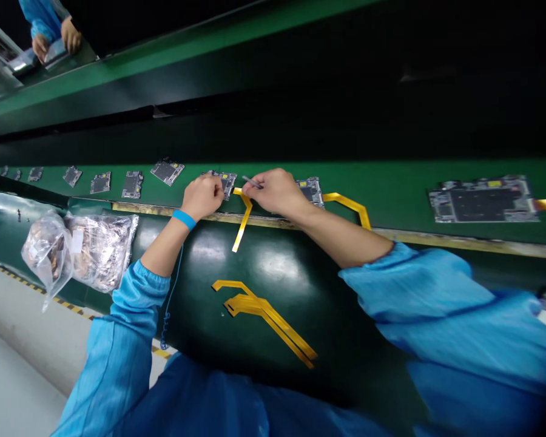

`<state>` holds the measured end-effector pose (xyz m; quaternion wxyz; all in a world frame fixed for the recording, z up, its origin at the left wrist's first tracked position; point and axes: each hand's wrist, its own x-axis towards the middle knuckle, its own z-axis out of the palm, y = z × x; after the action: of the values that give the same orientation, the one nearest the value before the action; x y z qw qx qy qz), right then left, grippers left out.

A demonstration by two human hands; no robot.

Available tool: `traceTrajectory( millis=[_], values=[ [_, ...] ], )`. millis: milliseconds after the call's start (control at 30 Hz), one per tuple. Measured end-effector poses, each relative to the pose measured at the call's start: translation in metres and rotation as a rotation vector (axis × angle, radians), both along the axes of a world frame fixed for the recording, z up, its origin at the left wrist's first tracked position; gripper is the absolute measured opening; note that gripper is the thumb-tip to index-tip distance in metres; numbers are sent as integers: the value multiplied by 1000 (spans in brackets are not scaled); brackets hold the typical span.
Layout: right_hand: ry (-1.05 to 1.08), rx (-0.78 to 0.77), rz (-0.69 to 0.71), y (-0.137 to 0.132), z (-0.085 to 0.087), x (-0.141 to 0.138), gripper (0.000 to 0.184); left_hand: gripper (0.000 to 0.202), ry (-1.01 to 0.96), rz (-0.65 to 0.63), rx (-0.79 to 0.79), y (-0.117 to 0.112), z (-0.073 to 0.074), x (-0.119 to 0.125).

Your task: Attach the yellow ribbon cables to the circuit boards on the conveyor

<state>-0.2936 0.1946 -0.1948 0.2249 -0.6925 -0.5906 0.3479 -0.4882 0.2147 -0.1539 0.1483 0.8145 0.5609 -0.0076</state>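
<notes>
A green table point(273, 267) fills the lower middle of the frame, with a long green belt point(391, 182) running across behind it. 2 clear plastic bags point(104, 252) lie at the left. At center, the left hand point(203, 195) curls over the left end of a circuit board point(229, 182) on the belt — I cannot tell whether its fingers pinch the board or only press it. Just right of center, the right hand point(275, 189) pinches a thin gray stick, fingertips near the board's right end. More boards point(167, 172) sit along the belt to the left and right. A yellow ribbon point(241, 227) hangs from the middle board's right end over the belt's edge; loose ribbons point(268, 315) lie lower center. A blue wristband point(184, 220) circles the left wrist — the gray stick point(252, 182) is slimmer than that.
</notes>
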Motion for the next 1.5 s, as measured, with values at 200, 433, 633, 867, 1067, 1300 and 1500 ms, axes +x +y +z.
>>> traceTrajectory(
  millis=[200,433,633,867,1067,1300,1500],
  values=[
    [5,-3,-50,1,-7,8,19,17,90,-20,34,-5,-1,20],
    [13,-29,-69,-3,3,3,10,19,55,-21,-6,4,0,15],
    [4,-85,-71,-22,21,47,10,21,-31,-42,-19,-18,16,52],
    [26,-73,-122,-31,23,69,10,22,-57,-76,-14,-26,20,66],
    [47,-69,-123,-30,16,74,7,22,-72,-104,-14,-24,14,65],
    [54,-78,-105,-32,18,80,5,22,-97,-153,-8,-22,8,66],
    [25,-101,-55,-29,23,81,6,27,-45,-244,53,-30,8,59]
  ],
)
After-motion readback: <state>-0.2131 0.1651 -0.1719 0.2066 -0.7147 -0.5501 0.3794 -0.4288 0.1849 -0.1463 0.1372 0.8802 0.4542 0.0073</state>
